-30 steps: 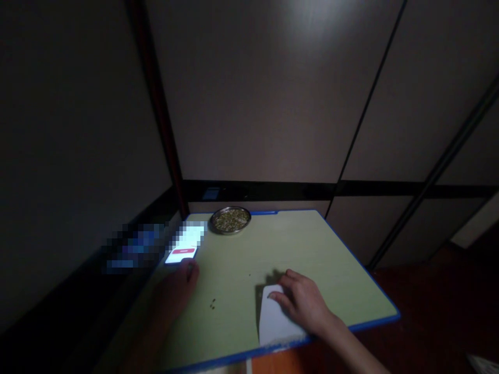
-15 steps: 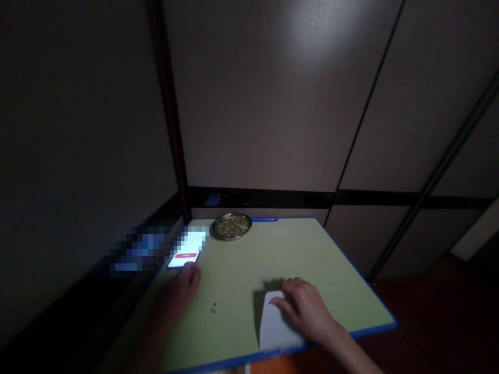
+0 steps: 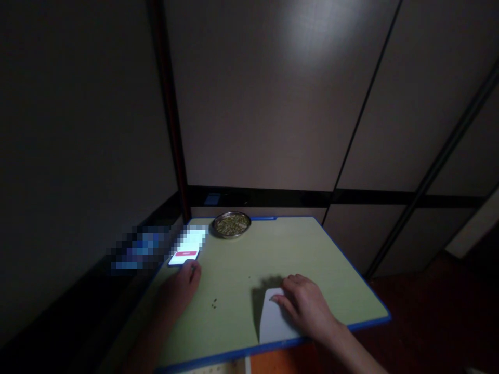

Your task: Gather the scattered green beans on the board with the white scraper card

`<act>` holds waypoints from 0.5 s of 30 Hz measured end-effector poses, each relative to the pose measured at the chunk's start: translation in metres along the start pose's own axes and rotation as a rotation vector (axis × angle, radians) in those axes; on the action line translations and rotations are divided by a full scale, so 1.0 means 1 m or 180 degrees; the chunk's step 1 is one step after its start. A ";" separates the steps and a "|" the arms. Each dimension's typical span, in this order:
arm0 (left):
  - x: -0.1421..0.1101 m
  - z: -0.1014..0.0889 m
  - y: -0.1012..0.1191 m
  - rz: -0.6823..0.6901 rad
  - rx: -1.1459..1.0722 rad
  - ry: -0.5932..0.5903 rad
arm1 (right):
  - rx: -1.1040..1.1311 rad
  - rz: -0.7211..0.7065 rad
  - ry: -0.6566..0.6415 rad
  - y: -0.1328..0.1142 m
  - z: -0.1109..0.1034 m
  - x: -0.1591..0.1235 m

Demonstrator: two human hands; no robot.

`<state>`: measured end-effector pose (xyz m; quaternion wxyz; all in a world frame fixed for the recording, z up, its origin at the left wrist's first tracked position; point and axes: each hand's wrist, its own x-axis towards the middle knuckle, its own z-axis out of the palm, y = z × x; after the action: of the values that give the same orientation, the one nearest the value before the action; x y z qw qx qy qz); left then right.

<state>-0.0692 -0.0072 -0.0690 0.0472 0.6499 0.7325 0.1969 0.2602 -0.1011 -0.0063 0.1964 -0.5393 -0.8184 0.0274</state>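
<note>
My right hand grips a white flat piece, like a card or thin board, at the near edge of the green table. Its thumb lies on the near face, and the other fingers are behind the top edge. My left hand is on the table's left side, fingers loosely bent and a gap beside the thumb. Its fingertips reach the near edge of a lit phone, which lies flat with a red bar on screen. A few small dark seeds or bits lie between my hands.
A round metal dish of small greenish-yellow pieces stands at the table's back left. The table has a blue rim. Cabinet panels rise behind it, and a dark glossy surface is on the left. Something orange shows below the front edge.
The view has shifted slightly. Both hands, the phone and the white piece stay in nearly the same places.
</note>
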 end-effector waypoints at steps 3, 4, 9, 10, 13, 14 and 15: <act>-0.001 -0.001 0.001 -0.0006 -0.0052 0.0014 | -0.0014 0.0087 0.0122 0.007 -0.006 0.001; 0.000 0.000 0.001 -0.0011 -0.0057 0.0011 | -0.0048 0.0126 0.0174 0.011 -0.008 0.002; 0.002 0.004 -0.003 -0.0027 0.0008 -0.0004 | -0.0265 0.0310 0.0323 0.022 -0.003 0.001; 0.002 0.004 -0.003 -0.0006 0.0012 0.0019 | -0.0314 0.0338 0.0334 0.021 0.000 0.000; 0.002 0.003 -0.003 0.0042 0.0022 0.0097 | -0.0418 0.0334 0.0352 0.016 0.007 -0.002; 0.002 0.003 -0.002 0.0038 0.0026 0.0091 | -0.0422 0.0302 0.0353 0.014 0.009 -0.003; 0.002 0.002 -0.001 0.0020 0.0030 0.0074 | -0.0415 0.0266 0.0354 0.012 0.010 -0.004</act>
<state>-0.0698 -0.0053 -0.0711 0.0350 0.6502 0.7318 0.2012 0.2682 -0.0977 -0.0194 0.2047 -0.5853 -0.7831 -0.0478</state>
